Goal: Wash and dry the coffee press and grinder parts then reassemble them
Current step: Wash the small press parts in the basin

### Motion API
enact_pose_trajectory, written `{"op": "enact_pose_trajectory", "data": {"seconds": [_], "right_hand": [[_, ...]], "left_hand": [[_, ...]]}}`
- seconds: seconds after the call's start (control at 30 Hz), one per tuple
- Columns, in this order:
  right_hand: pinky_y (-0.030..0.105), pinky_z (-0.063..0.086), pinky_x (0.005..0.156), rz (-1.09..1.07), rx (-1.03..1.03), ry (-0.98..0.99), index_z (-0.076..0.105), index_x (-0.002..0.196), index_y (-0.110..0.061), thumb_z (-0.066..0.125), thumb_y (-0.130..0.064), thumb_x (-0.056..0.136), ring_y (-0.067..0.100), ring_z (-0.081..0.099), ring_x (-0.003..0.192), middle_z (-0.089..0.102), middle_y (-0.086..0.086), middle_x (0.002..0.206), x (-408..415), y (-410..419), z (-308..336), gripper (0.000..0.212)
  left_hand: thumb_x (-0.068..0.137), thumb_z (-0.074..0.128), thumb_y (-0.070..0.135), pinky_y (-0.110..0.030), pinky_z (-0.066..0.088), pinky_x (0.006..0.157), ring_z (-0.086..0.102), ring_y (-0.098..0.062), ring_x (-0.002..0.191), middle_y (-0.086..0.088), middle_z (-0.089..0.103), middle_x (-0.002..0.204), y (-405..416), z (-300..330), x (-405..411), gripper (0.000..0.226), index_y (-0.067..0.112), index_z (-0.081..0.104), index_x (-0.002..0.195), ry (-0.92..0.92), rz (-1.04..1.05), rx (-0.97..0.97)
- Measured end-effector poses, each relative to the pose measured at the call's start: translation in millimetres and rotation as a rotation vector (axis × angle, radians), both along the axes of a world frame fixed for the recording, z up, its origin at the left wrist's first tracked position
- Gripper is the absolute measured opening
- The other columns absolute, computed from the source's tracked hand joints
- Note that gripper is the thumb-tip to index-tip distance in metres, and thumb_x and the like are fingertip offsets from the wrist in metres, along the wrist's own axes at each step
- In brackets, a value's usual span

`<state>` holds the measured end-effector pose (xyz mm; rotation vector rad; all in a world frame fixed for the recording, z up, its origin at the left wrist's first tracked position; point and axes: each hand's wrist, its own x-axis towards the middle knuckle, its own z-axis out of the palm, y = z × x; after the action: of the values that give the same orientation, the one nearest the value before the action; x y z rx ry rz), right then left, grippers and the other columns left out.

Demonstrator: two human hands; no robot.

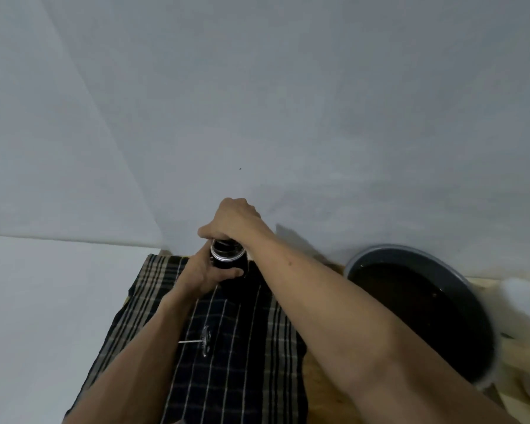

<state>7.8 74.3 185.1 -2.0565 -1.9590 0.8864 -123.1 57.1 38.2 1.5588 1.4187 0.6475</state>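
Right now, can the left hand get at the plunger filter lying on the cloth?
Probably not: the left hand grips the grinder body. The plunger filter lies uncovered on the plaid cloth, beside that forearm.

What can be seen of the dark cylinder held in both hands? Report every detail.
The dark cylinder looks black, with a shiny silver ring near its top and a clear-looking band there. It stands roughly upright above the far end of the plaid cloth. The left hand wraps its lower body; the right hand covers its top. Finer parts are hidden.
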Motion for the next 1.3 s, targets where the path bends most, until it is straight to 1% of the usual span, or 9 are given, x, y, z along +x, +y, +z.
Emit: {"op": "enact_pose_trajectory", "data": {"seconds": [0.17,0.23,0.33,0.47,0.67,0.83,1.03,1.13,1.3], "right_hand": [[0.044,0.065,0.079,-0.168,-0.237,0.537,0.063,0.087,-0.011,0.066,-0.035,0.082,0.026,0.064,0.077,0.06,0.006,0.098,72.9,-3.7,19.5,0.025],[0.051,0.062,0.088,-0.233,-0.33,0.735,0.062,0.097,-0.009,0.065,-0.028,0.088,0.028,0.064,0.089,0.058,0.008,0.104,121.5,-14.5,22.8,0.022],[0.05,0.063,0.086,-0.336,-0.382,0.846,0.063,0.118,-0.005,0.07,-0.028,0.091,0.036,0.067,0.109,0.059,0.019,0.125,185.8,-34.8,7.6,0.036],[0.04,0.066,0.073,-0.477,-0.438,0.897,0.056,0.135,-0.004,0.08,-0.033,0.089,0.039,0.073,0.101,0.053,0.029,0.14,249.2,-69.5,-28.4,0.059],[0.037,0.066,0.072,-0.627,-0.406,0.981,0.067,0.119,-0.007,0.074,-0.03,0.095,0.03,0.071,0.093,0.068,0.02,0.117,302.8,-118.6,-60.6,0.034],[0.041,0.064,0.082,-0.835,-0.382,0.981,0.054,0.139,-0.003,0.071,-0.048,0.093,0.039,0.07,0.104,0.057,0.029,0.135,340.3,-151.1,-100.4,0.067],[0.041,0.05,0.1,-1.083,-0.345,0.808,0.04,0.153,-0.006,0.046,-0.043,0.107,0.03,0.058,0.115,0.056,0.017,0.14,358.8,-173.7,-167.8,0.059],[0.043,0.05,0.101,-1.176,-0.367,0.822,0.047,0.148,-0.002,0.041,-0.036,0.11,0.034,0.058,0.12,0.059,0.017,0.135,352.2,-172.3,-180.8,0.051],[0.04,0.063,0.08,-1.118,-0.358,1.167,0.07,0.112,0.013,0.048,-0.03,0.109,0.036,0.075,0.095,0.076,0.027,0.097,350.7,-155.8,-158.9,0.049]], "left_hand": [[0.068,0.095,0.028,-0.02,0.043,0.107,0.044,-0.024,0.143,0.002,0.036,0.16,-0.6,30.9,-6.7,0.133,0.018,0.004,0.164,0.06,-0.083,-0.096],[0.07,0.089,0.047,-0.031,0.022,0.122,0.018,-0.016,0.154,0.004,0.011,0.17,-5.6,54.4,-11.3,0.136,0.024,-0.007,0.164,0.118,0.032,0.038],[0.09,0.076,0.034,-0.04,0.031,0.121,0.038,-0.014,0.147,0.005,0.044,0.158,-20.1,91.5,14.2,0.077,0.044,0.032,0.153,-0.088,0.163,0.443],[0.095,0.072,0.023,-0.022,0.053,0.089,0.067,-0.018,0.099,0.0,0.071,0.115,-41.7,112.0,114.7,0.033,0.026,0.064,0.127,-0.104,0.018,0.646],[0.097,0.068,0.039,-0.041,0.06,0.087,0.074,-0.017,0.099,0.008,0.076,0.111,-59.9,46.2,245.6,0.028,0.03,0.068,0.123,-0.116,-0.462,0.083],[0.102,0.06,0.01,-0.032,0.063,0.059,0.073,-0.028,0.063,-0.012,0.077,0.084,-72.7,-16.4,298.7,0.022,-0.007,0.067,0.114,-0.33,-0.161,-0.276],[0.102,0.057,0.001,-0.033,0.063,0.062,0.073,-0.033,0.078,-0.024,0.061,0.121,-68.5,-37.2,323.7,0.029,0.002,0.043,0.127,-0.271,0.001,-0.491],[0.1,0.057,-0.004,-0.043,0.064,0.074,0.072,-0.034,0.078,-0.021,0.06,0.114,-61.8,-45.9,334.2,0.048,0.002,0.036,0.143,-0.19,-0.016,-0.531],[0.099,0.049,-0.011,-0.039,0.063,0.062,0.068,-0.039,0.097,-0.019,0.056,0.118,-64.7,-56.7,346.3,0.049,0.01,0.04,0.143,-0.159,0.019,-0.627]]}}
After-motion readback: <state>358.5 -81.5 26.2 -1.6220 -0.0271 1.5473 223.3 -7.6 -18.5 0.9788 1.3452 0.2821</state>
